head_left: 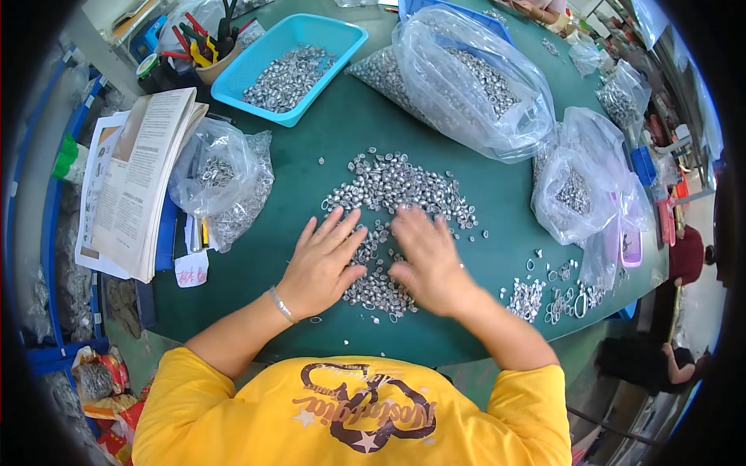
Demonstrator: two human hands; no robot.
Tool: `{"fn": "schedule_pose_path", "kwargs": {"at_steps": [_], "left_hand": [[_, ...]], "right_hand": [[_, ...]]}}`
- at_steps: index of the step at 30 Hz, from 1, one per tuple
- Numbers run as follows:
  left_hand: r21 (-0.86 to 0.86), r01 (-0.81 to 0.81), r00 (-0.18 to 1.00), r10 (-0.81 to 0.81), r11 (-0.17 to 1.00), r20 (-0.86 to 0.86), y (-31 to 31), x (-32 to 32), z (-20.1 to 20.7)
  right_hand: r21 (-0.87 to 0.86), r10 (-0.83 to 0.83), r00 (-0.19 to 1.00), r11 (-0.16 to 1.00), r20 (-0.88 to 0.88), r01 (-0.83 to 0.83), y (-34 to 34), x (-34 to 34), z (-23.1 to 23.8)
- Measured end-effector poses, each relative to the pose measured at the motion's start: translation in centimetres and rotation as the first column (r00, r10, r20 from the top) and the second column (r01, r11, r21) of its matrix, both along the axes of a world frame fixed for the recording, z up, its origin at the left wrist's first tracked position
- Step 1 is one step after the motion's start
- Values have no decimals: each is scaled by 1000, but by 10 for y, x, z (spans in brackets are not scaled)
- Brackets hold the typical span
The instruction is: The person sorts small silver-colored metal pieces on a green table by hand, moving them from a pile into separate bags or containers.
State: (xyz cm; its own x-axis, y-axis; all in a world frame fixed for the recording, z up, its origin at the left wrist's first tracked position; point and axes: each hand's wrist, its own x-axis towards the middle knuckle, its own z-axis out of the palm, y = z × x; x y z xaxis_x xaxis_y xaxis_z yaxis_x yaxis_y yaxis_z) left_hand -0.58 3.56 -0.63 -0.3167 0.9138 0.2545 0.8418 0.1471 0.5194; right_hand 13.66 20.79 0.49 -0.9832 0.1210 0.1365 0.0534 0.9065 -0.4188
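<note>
Looking down through the head view, we find two bare hands at a heap of small silver-coloured metal pieces in the middle of a green tabletop. The heap has two parts: a wider one beyond the fingertips, and a narrower one between the hands, nearer the body. The left hand is palm down at the heap's left edge, fingers spread, grasping nothing that we can make out; a silver bangle circles its wrist. Opposite it, the right hand is slightly blurred, unclenched and palm down; we cannot tell what lies beneath its palm. Beyond the heap, we see a light-blue plastic basket of similar pieces at the left and a large clear plastic bag of them at the right. A smaller clear bag sits beside a printed booklet, with red- and yellow-handled pliers standing near the basket. Right of the right hand, we notice loose small rings in scattered groups.
</note>
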Motion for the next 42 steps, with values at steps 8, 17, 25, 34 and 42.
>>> {"fn": "schedule_pose_path", "kwargs": {"at_steps": [8, 17, 25, 34, 42], "left_hand": [[-319, 222, 962, -260, 921, -82, -3, 21, -5], [-310, 202, 963, -246, 929, -110, -15, 24, -5], [-113, 194, 975, -179, 974, 134, -10, 22, 2], [491, 494, 678, -671, 718, 299, 52, 75, 111], [602, 798, 222, -933, 6, -285, 58, 127, 239]], "right_hand": [[-23, 125, 985, 992, 121, -123, -31, 44, -16], [-15, -20, 1000, 1000, 4, 20, -16, 24, -22], [288, -428, 888, 840, -169, 460, 59, 20, -27], [-3, -396, 871, 911, -292, 413, 70, 22, -54], [-86, -479, 793, 870, -375, 485, 64, 21, -52]]}}
